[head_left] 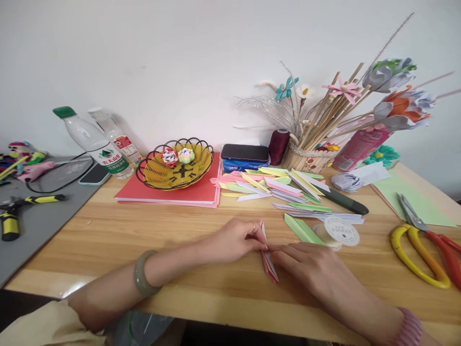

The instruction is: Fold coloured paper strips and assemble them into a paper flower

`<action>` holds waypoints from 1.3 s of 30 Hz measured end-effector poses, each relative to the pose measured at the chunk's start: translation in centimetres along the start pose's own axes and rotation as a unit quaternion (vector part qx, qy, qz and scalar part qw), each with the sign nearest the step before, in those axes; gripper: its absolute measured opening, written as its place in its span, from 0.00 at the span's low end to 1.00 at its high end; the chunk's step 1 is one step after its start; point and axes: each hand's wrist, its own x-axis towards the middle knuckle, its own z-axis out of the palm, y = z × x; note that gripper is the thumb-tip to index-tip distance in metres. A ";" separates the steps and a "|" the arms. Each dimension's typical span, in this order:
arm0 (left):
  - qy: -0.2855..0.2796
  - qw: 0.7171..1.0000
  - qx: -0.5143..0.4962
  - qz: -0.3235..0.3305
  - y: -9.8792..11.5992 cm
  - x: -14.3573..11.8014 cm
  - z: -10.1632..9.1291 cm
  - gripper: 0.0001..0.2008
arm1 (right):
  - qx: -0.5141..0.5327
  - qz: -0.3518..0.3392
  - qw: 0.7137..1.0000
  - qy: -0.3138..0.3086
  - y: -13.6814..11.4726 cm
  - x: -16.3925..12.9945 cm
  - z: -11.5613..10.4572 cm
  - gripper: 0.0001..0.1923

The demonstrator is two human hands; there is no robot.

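A narrow folded paper strip [269, 269], white with red edges, stands at a slant just over the wooden table [201, 283]. My left hand [234, 238] comes in from the left and pinches the strip's middle between thumb and fingers. From the right, my right hand [311, 264] meets it there, its fingers bent together against the strip; its thumb is mostly hidden. Beyond my right hand lie a green folded strip [302, 228] and a spool of clear thread [340, 231]. A pile of folded paper strips [266, 185] in several colours spreads behind them.
At right are yellow-handled scissors [408, 240], red-handled scissors [441, 240] and green paper [418, 192]. A yellow basket [173, 175] with two paper balls rests on red paper [162, 194]. Bottles [95, 144], pliers [10, 211] and a flower holder [306, 156] stand or lie around.
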 end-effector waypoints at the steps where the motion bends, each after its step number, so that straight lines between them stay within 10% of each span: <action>1: 0.001 1.000 0.006 -0.005 0.1 0.1 0.0 0.06 | 0.020 0.005 1.000 -0.015 0.2 0.1 -0.1 0.13; 7: 0.010 0.998 0.019 -0.056 0.2 0.6 0.4 0.03 | 0.007 0.036 0.997 -0.067 1.7 0.1 -0.8 0.11; 27: -0.008 0.984 0.164 -0.067 2.1 1.2 0.2 0.06 | -0.125 -0.069 0.987 0.077 1.7 1.0 -0.8 0.11; 39: -0.019 0.988 0.127 -0.080 1.9 1.3 0.0 0.07 | -0.072 0.058 0.995 0.049 0.5 -1.3 1.3 0.09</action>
